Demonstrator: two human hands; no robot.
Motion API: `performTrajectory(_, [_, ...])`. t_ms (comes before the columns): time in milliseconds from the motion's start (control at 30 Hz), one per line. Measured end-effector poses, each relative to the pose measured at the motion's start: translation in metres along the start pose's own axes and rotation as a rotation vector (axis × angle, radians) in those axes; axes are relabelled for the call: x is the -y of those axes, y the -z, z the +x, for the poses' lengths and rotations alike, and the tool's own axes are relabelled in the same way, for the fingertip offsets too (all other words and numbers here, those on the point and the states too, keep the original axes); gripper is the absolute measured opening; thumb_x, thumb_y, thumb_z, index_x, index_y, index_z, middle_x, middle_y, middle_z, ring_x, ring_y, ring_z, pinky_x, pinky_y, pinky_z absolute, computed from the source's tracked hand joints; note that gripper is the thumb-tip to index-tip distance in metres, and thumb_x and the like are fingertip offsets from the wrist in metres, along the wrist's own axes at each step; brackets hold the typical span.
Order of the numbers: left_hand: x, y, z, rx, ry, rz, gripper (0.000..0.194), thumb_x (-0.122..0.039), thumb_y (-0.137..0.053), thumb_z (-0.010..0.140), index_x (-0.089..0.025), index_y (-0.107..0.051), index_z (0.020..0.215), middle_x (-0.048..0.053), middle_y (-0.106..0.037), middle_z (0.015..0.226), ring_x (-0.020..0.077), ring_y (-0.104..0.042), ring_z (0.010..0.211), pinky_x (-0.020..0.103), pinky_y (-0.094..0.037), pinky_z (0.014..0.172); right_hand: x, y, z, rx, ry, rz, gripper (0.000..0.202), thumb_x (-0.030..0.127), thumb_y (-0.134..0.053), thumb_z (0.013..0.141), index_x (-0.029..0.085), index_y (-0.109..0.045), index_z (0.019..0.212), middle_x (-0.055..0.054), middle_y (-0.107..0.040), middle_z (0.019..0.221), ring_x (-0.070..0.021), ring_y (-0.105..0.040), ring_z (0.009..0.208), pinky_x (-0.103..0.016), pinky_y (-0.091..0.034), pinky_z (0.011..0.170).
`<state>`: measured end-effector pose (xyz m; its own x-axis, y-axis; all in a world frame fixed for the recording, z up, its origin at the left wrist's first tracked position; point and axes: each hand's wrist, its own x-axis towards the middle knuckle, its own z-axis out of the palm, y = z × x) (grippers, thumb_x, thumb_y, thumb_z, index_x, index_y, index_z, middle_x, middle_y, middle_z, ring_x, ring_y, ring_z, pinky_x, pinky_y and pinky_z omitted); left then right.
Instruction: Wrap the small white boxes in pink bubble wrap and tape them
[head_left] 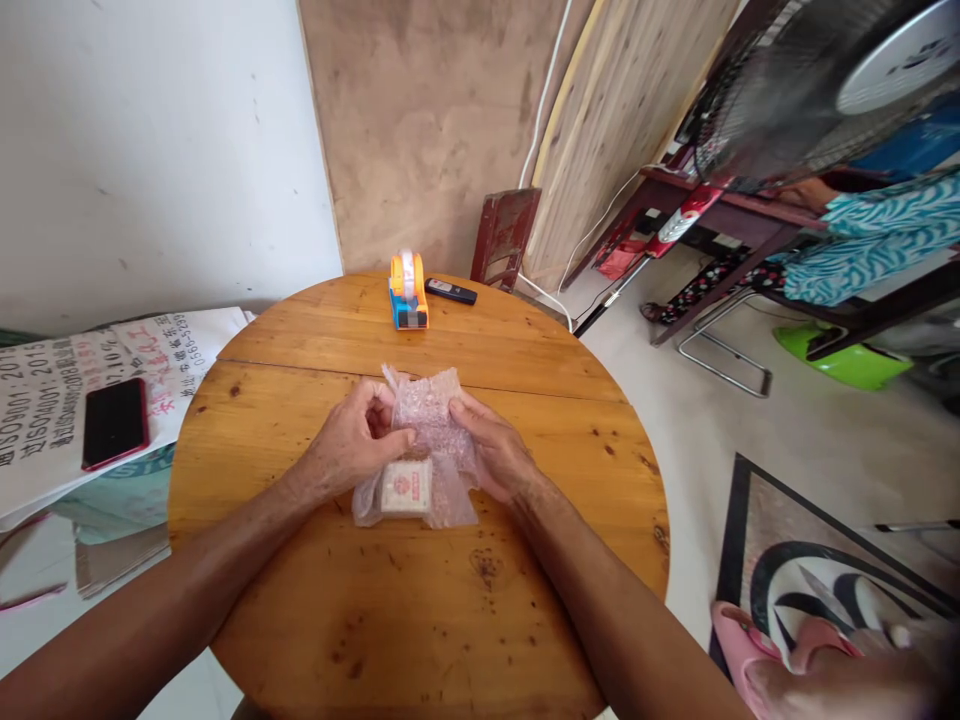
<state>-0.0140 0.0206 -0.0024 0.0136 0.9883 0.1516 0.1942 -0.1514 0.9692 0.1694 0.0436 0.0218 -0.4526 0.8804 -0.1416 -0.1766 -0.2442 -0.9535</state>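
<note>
Far side of the round wooden table (pixel 300 600) has an orange-and-blue tape dispenser (pixel 409 312) with a black remote (pixel 451 291) just right of it, both well apart from the hands. Small white box (pixel 406 487) sits in bubble wrap (pixel 431 405) mid-table, red print up, too square to pick a long axis. Left hand (pixel 358 430)'s half curled, gripping the wrap's left side; right hand (pixel 491 445)'s got the right, thumb on top.

the right hand (pixel 495 448) has most of its fingers hidden behind bubble wrap (pixel 427 405), and the red print (pixel 406 487) on the small white box (pixel 390 500) is too small to read. the right edge cuts off the blurred fan (pixel 787 90) and a person (pixel 847 250) in teal patterned clothing.
</note>
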Motion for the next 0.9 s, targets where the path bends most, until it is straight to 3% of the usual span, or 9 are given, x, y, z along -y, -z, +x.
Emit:
performTrajectory(133, [-0.006,0.006,0.003,0.017,0.086,-0.210,0.025,-0.017,-0.068,0.066,-0.020,-0.051,0.083,-0.006,-0.054,0.066,0.0096,-0.049,0.057,0.022,-0.039,0.054,-0.002,0.011,0.007,-0.186,0.092,-0.052,0.037,0.056,-0.068,0.073,0.021,-0.059,0.080,0.000,-0.064,0.071,-0.0154,-0.057,0.062,-0.027,-0.045,0.060])
performTrajectory(333, [-0.011,0.016,0.012,-0.246,0.168,-0.390,0.030,-0.020,-0.070,0.058,-0.018,-0.056,0.085,-0.005,-0.062,0.069,0.0088,-0.054,0.055,0.020,-0.041,0.051,-0.003,0.039,0.017,-0.420,0.225,-0.190,0.037,0.050,-0.070,0.072,0.020,-0.050,0.062,0.005,-0.050,0.058,-0.0103,-0.041,0.053,-0.024,-0.034,0.054])
performTrajectory(567, [-0.003,0.020,0.020,-0.319,0.299,-0.419,0.046,-0.021,-0.073,0.053,-0.017,-0.054,0.094,-0.005,-0.062,0.066,0.0100,-0.053,0.050,0.021,-0.042,0.049,-0.008,0.059,0.032,-0.509,0.292,-0.276,0.025,0.041,-0.068,0.068,0.018,-0.059,0.077,0.003,-0.058,0.067,-0.0109,-0.048,0.059,-0.025,-0.038,0.059])
performTrajectory(733, [0.004,0.022,0.021,-0.324,0.273,-0.370,0.046,-0.021,-0.072,0.058,-0.018,-0.051,0.099,-0.005,-0.059,0.070,0.0099,-0.053,0.053,0.022,-0.041,0.052,0.005,0.058,0.021,-0.616,0.422,-0.407,0.026,0.033,-0.069,0.070,0.020,-0.060,0.090,0.000,-0.062,0.080,-0.0143,-0.055,0.073,-0.029,-0.046,0.072])
performTrajectory(800, [0.006,0.021,0.020,-0.403,0.181,-0.296,0.045,-0.019,-0.072,0.060,-0.019,-0.053,0.101,-0.003,-0.060,0.080,0.0104,-0.056,0.064,0.022,-0.043,0.059,0.013,0.048,0.008,-0.587,0.514,-0.541,0.022,0.034,-0.065,0.077,0.020,-0.062,0.094,-0.002,-0.063,0.083,-0.0160,-0.057,0.077,-0.031,-0.047,0.075])
performTrajectory(900, [0.004,0.020,0.015,-0.473,-0.033,-0.168,0.045,-0.017,-0.073,0.067,-0.021,-0.057,0.109,0.000,-0.059,0.099,0.0113,-0.058,0.083,0.022,-0.045,0.074,0.021,0.028,-0.012,-0.308,0.566,-0.632,0.020,0.036,-0.060,0.086,0.021,-0.064,0.099,-0.005,-0.068,0.093,-0.0177,-0.062,0.084,-0.033,-0.049,0.081])
